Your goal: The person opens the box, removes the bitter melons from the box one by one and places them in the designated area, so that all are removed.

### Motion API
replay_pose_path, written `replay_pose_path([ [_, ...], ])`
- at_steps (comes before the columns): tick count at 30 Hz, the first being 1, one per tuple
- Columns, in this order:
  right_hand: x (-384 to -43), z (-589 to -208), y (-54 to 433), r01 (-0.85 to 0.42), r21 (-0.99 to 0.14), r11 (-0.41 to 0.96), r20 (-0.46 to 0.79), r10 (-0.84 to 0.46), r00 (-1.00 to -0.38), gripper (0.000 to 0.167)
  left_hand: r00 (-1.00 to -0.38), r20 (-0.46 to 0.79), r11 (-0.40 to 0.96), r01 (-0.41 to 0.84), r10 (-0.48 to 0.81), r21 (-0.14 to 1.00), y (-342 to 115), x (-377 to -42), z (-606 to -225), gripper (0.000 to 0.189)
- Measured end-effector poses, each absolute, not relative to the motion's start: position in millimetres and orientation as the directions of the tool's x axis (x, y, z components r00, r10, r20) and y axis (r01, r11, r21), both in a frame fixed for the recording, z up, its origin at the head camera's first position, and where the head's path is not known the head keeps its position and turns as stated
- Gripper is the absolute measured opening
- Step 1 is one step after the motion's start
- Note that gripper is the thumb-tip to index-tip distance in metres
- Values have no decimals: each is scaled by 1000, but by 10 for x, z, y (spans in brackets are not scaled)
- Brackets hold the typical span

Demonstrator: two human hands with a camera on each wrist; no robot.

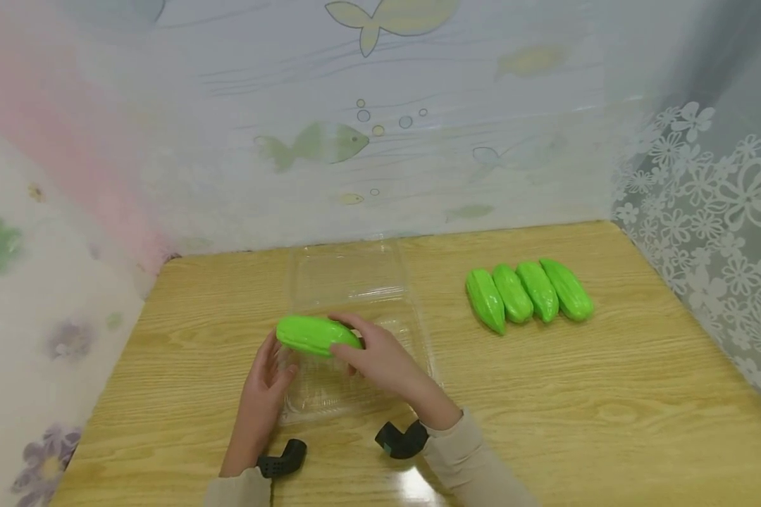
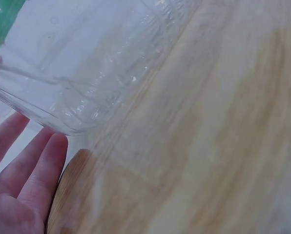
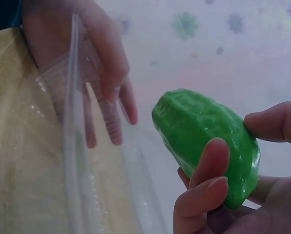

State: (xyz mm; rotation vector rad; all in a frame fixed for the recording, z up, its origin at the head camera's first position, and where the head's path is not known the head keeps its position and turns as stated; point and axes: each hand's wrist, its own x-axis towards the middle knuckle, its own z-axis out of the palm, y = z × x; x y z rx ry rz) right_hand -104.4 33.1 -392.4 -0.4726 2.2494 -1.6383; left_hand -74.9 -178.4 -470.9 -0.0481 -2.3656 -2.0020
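Observation:
My right hand [image 1: 383,358] holds a glossy green bitter melon [image 1: 309,334] by one end, above an open clear plastic box [image 1: 349,408]. In the right wrist view, the melon [image 3: 199,131] shows a bumpy, ridged skin, with thumb and fingers around its narrower end. My left hand [image 1: 261,394] is at the box's left side. Its fingers [image 2: 45,165] are stretched out along the outside of the wall, tips right at the rim in the left wrist view. The box's clear lid [image 1: 349,271] lies folded back toward the wall.
Several more green bitter melons [image 1: 529,292] lie side by side on the wooden table [image 1: 583,394], right of the box. Black angled pieces [image 1: 285,459] sit at both wrists. Patterned curtains [image 1: 704,197] stand behind the table and at its sides.

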Motion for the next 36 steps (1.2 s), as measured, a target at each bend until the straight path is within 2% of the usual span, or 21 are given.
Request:
replay_pose_path([
  [11, -1189, -3897, 622, -55, -964, 261, -57, -404, -913, 43, -988, 146, 65, 149, 51, 987, -1771, -764, -4722, 61],
  [19, -1179, -3694, 793, -31, -986, 162, -39, -410, -911, 44, -989, 138, 74, 142, 47, 987, -1763, -765, -4709, 60],
  [36, -1222, -3639, 1060, -28, -980, 197, -45, -359, -932, 43, -992, 115, 78, 119, 50, 990, -1760, -742, -4711, 60],
])
